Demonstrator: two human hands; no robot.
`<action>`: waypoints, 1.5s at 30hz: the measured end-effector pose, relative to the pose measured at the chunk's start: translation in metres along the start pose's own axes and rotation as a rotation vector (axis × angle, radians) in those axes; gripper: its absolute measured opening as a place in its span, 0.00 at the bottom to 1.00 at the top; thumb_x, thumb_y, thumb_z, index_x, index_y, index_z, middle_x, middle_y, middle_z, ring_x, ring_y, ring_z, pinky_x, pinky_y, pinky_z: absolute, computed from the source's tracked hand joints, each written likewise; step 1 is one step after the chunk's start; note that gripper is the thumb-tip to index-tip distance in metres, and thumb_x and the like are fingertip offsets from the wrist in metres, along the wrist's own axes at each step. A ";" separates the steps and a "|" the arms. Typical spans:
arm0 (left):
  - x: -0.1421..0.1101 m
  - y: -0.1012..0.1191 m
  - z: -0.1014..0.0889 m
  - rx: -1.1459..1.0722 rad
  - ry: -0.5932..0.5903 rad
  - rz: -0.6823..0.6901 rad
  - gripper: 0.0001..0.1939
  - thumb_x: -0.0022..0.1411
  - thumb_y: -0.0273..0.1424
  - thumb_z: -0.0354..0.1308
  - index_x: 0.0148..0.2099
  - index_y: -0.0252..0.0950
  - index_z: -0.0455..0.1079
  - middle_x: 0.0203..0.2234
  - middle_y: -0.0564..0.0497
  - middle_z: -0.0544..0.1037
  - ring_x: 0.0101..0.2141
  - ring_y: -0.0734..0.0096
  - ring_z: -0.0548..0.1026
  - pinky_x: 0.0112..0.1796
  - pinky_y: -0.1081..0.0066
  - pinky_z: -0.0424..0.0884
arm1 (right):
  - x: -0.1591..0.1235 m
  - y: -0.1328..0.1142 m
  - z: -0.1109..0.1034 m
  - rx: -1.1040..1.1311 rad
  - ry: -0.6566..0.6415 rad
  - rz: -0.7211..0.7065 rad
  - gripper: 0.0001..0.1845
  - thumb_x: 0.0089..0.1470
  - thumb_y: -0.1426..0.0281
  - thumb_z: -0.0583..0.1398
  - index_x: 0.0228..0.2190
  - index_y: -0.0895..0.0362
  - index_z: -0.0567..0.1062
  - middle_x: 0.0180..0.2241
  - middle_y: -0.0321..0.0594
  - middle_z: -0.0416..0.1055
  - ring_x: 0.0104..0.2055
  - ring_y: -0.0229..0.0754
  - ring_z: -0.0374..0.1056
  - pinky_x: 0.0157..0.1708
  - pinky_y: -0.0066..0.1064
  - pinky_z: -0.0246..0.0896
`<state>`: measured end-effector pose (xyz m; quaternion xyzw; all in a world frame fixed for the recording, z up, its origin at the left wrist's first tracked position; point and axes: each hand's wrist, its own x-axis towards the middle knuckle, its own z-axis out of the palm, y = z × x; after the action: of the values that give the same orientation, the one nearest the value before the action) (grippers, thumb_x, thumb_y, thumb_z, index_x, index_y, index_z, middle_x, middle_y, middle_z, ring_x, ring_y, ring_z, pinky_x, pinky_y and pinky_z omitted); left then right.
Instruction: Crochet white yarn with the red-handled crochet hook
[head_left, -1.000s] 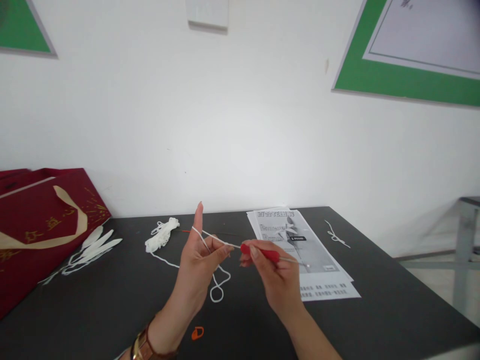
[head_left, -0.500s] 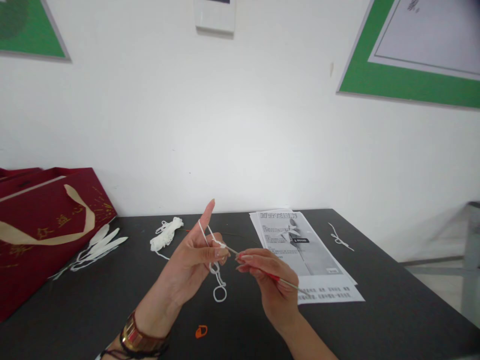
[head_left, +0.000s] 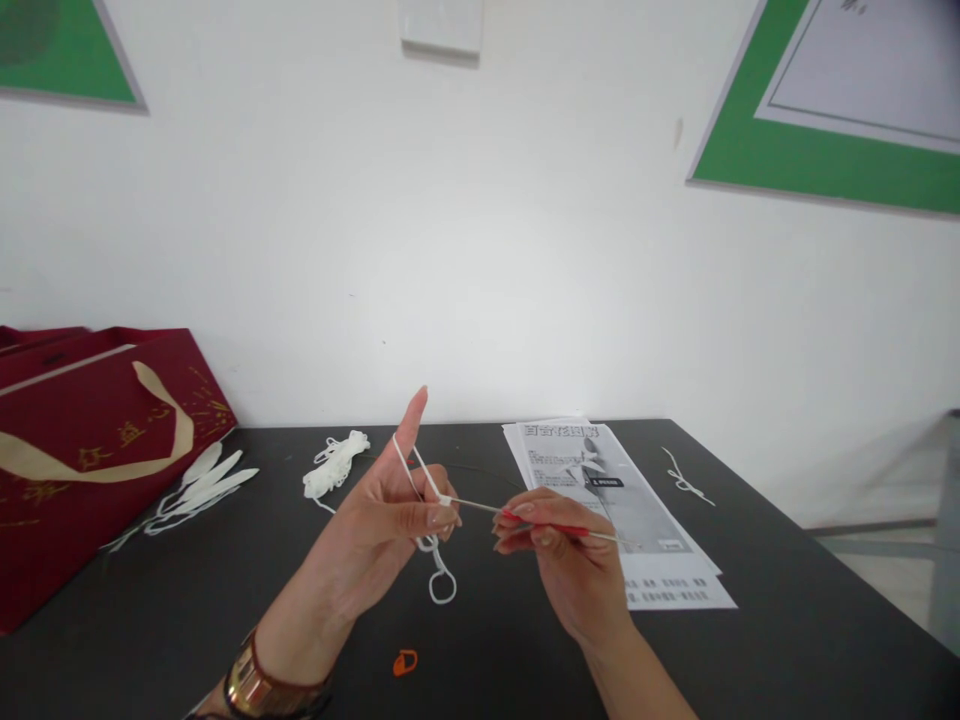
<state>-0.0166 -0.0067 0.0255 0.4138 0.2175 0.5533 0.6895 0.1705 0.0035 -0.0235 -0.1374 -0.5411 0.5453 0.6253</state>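
My left hand [head_left: 390,520] pinches a small piece of white crochet work [head_left: 431,545] between thumb and fingers, its index finger raised with white yarn [head_left: 420,462] looped around it. A ring-shaped yarn loop [head_left: 442,586] dangles under the fingers. My right hand [head_left: 566,555] is closed on a crochet hook [head_left: 551,526] with a red grip and a thin metal shaft. The hook's tip meets the yarn just at my left fingertips. On the black table below lies an orange stitch marker [head_left: 405,662].
A bundle of white yarn [head_left: 337,462] lies behind my left hand. White leaf-shaped pieces [head_left: 214,482] rest beside a dark red gift bag [head_left: 90,450] at left. Printed sheets [head_left: 637,500] lie right of centre, with a short tied yarn piece [head_left: 686,478] beyond them. A white wall stands behind the table.
My right hand has moved right, away from my left, so more of the hook's shaft shows and the hook lies flatter. My left hand keeps its pinch. The view has shifted slightly.
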 end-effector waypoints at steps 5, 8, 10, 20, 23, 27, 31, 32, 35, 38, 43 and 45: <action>0.000 -0.001 0.001 0.038 0.013 0.043 0.54 0.51 0.17 0.62 0.68 0.55 0.36 0.20 0.58 0.71 0.23 0.75 0.68 0.26 0.75 0.60 | -0.001 0.000 0.000 -0.030 0.036 -0.012 0.06 0.53 0.69 0.64 0.34 0.52 0.81 0.33 0.42 0.78 0.32 0.43 0.76 0.29 0.32 0.76; -0.001 -0.001 0.001 0.045 0.024 0.062 0.54 0.50 0.18 0.63 0.68 0.55 0.37 0.20 0.58 0.71 0.24 0.74 0.68 0.26 0.75 0.61 | 0.000 -0.002 -0.001 -0.066 0.038 -0.049 0.06 0.53 0.70 0.64 0.34 0.52 0.81 0.33 0.42 0.78 0.32 0.43 0.76 0.29 0.33 0.76; -0.002 -0.001 0.001 0.036 0.024 0.064 0.53 0.51 0.18 0.63 0.68 0.55 0.38 0.20 0.58 0.71 0.24 0.74 0.68 0.26 0.75 0.61 | 0.000 -0.006 -0.002 -0.122 0.012 -0.084 0.06 0.54 0.71 0.63 0.35 0.52 0.81 0.34 0.43 0.78 0.32 0.44 0.76 0.30 0.35 0.76; -0.001 -0.001 -0.003 -0.038 -0.032 0.001 0.51 0.50 0.14 0.59 0.68 0.54 0.40 0.20 0.57 0.69 0.23 0.75 0.66 0.24 0.74 0.58 | -0.002 -0.027 -0.007 -0.413 -0.155 -0.200 0.13 0.55 0.77 0.60 0.38 0.50 0.81 0.36 0.44 0.78 0.33 0.44 0.75 0.24 0.28 0.71; -0.002 0.000 -0.004 -0.004 -0.059 -0.012 0.50 0.51 0.15 0.58 0.68 0.54 0.42 0.20 0.57 0.70 0.22 0.75 0.65 0.24 0.74 0.56 | -0.004 -0.027 -0.009 -0.440 -0.189 -0.196 0.16 0.56 0.78 0.59 0.40 0.49 0.80 0.37 0.44 0.78 0.34 0.44 0.75 0.24 0.28 0.71; -0.001 0.001 -0.005 0.031 -0.056 -0.012 0.50 0.51 0.15 0.58 0.67 0.55 0.42 0.20 0.57 0.70 0.22 0.76 0.65 0.24 0.74 0.55 | -0.008 -0.028 -0.014 -0.564 -0.264 -0.246 0.19 0.58 0.78 0.55 0.45 0.47 0.77 0.41 0.45 0.77 0.37 0.45 0.74 0.26 0.31 0.73; 0.001 0.000 -0.008 0.038 -0.047 -0.018 0.49 0.52 0.15 0.58 0.67 0.54 0.42 0.20 0.56 0.71 0.22 0.76 0.66 0.24 0.74 0.55 | -0.010 -0.032 -0.015 -0.755 -0.382 -0.402 0.23 0.56 0.79 0.56 0.51 0.50 0.73 0.44 0.46 0.76 0.42 0.49 0.73 0.35 0.38 0.74; 0.001 0.000 -0.009 0.037 -0.053 -0.021 0.49 0.51 0.15 0.58 0.67 0.54 0.43 0.20 0.56 0.71 0.22 0.76 0.66 0.23 0.74 0.54 | -0.009 -0.033 -0.015 -0.779 -0.408 -0.437 0.23 0.56 0.79 0.56 0.51 0.52 0.73 0.44 0.47 0.76 0.43 0.50 0.73 0.37 0.38 0.74; 0.000 0.001 -0.010 0.038 -0.074 -0.034 0.50 0.51 0.14 0.58 0.67 0.54 0.42 0.20 0.57 0.71 0.22 0.76 0.65 0.23 0.74 0.55 | -0.009 -0.034 -0.012 -0.739 -0.424 -0.474 0.22 0.56 0.80 0.56 0.51 0.56 0.73 0.44 0.49 0.76 0.43 0.49 0.72 0.35 0.36 0.74; -0.002 0.003 -0.009 0.049 -0.082 -0.029 0.51 0.50 0.14 0.59 0.68 0.54 0.41 0.20 0.57 0.70 0.22 0.75 0.66 0.24 0.75 0.56 | -0.010 -0.033 -0.009 -0.642 -0.334 -0.367 0.21 0.55 0.82 0.56 0.48 0.53 0.75 0.42 0.47 0.76 0.40 0.45 0.74 0.29 0.29 0.74; -0.002 0.004 -0.007 0.085 -0.083 0.022 0.55 0.49 0.14 0.61 0.68 0.54 0.35 0.21 0.57 0.72 0.23 0.75 0.67 0.25 0.75 0.59 | -0.011 -0.026 -0.001 -0.362 -0.113 -0.187 0.13 0.56 0.78 0.59 0.41 0.52 0.78 0.36 0.43 0.79 0.34 0.44 0.76 0.32 0.34 0.75; -0.001 0.003 -0.008 0.115 -0.091 0.028 0.56 0.49 0.14 0.62 0.68 0.55 0.34 0.21 0.57 0.72 0.24 0.74 0.68 0.25 0.75 0.59 | -0.011 -0.023 0.001 -0.206 -0.031 -0.084 0.10 0.57 0.75 0.60 0.40 0.52 0.79 0.35 0.41 0.79 0.33 0.43 0.77 0.31 0.33 0.76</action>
<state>-0.0248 -0.0054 0.0233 0.4803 0.2114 0.5303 0.6659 0.1837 -0.0145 -0.0113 -0.1696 -0.6092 0.4620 0.6218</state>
